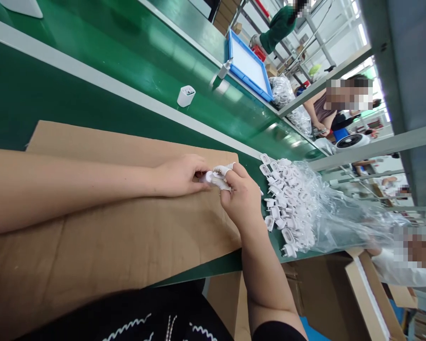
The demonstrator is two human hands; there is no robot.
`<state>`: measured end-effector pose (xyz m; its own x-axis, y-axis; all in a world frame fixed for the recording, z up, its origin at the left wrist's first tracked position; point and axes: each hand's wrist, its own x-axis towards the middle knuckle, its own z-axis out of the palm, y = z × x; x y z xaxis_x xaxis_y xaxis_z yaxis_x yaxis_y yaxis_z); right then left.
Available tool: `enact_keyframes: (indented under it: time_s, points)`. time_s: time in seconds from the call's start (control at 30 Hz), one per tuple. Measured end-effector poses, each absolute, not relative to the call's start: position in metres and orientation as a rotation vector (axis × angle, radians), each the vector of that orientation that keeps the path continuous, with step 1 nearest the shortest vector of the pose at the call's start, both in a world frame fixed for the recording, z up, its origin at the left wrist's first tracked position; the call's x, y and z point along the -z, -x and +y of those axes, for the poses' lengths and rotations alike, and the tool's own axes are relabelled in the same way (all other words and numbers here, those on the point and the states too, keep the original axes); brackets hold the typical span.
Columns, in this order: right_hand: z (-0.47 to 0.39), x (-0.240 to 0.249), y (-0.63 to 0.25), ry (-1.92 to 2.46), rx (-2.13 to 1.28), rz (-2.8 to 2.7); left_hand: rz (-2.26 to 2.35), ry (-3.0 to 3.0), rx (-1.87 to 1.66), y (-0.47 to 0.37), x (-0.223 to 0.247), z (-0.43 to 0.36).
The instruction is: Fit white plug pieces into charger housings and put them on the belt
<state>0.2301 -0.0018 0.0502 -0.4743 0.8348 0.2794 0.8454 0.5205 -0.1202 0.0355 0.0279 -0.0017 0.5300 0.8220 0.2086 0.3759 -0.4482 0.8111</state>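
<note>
Over the cardboard sheet [128, 237], my left hand [179, 175] pinches a small white plastic part [209, 177], mostly hidden by the fingers. From the other side my right hand [244, 196] closes on the same part; white coverings wrap its fingertips. What kind of part it is I cannot make out. Just right of my right hand lies a heap of white plastic charger housings [291, 203], spilling from a clear plastic bag [344, 215].
A white charger block [186, 96] stands on the green conveyor belt [120, 52], beyond a pale rail [135, 99]. A second white charger piece [224, 69] is near a blue-rimmed tray [250, 66]. Open cardboard boxes [372, 293] stand at lower right. Other people work along the line.
</note>
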Motion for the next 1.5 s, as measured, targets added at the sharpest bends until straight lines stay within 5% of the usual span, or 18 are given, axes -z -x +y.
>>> enact_keyframes:
  time_s: [0.53,0.8,1.13,1.33,1.5]
  points:
    - [0.009,-0.031,-0.241,1.249,-0.313,-2.270,1.121,-2.693,-0.742,-0.042,0.010,0.016]
    - [0.010,-0.028,-0.248,1.315,-0.650,-1.978,1.085,-2.206,-0.745,-0.039,-0.006,0.021]
    - [0.002,-0.047,-0.282,1.706,-0.441,-2.434,1.810,-1.908,-0.940,-0.019,-0.008,0.150]
    - [0.015,-0.037,-0.273,1.455,-1.012,-1.919,2.076,-1.784,-0.828,0.002,-0.014,0.188]
    - [0.022,-0.042,-0.266,1.207,-1.529,-1.263,2.149,-1.940,-1.102,0.034,-0.029,0.153]
